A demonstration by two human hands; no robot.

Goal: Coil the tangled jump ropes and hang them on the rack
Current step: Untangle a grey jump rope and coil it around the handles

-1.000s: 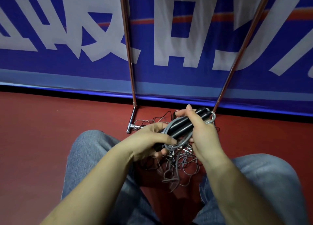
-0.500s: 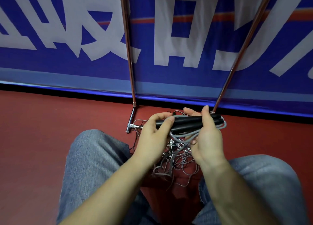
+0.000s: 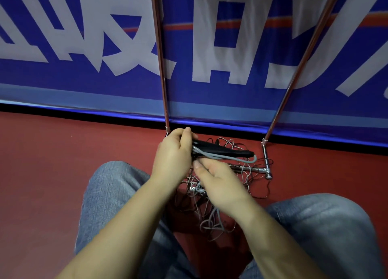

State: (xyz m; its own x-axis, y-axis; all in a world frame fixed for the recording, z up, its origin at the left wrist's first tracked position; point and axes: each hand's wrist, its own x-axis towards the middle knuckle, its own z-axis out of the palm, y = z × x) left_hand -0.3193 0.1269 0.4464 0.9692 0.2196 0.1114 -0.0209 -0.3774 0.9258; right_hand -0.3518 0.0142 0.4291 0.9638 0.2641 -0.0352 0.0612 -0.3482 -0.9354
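2 black handles [image 3: 226,150] w/ grey cord [image 3: 231,157] looped alongside, held level above floor [image 3: 52,163]. Left hand [image 3: 174,154] grip clamped on handles' left end; right hand [image 3: 218,182] just below, fingers loose, touching cord. Tangled rope pile [image 3: 210,211] underneath, btwn 2 knees. Rack: 2 poles [image 3: 160,58].

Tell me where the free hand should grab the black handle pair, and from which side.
Probably the free right end of the black handles, coming from the right. They lie roughly level, side by side, and the left hand already grips their left end. The grey cord loops alongside them, so fingers closing over the top and underneath would trap cord and handles together. The right hand sits just below them.
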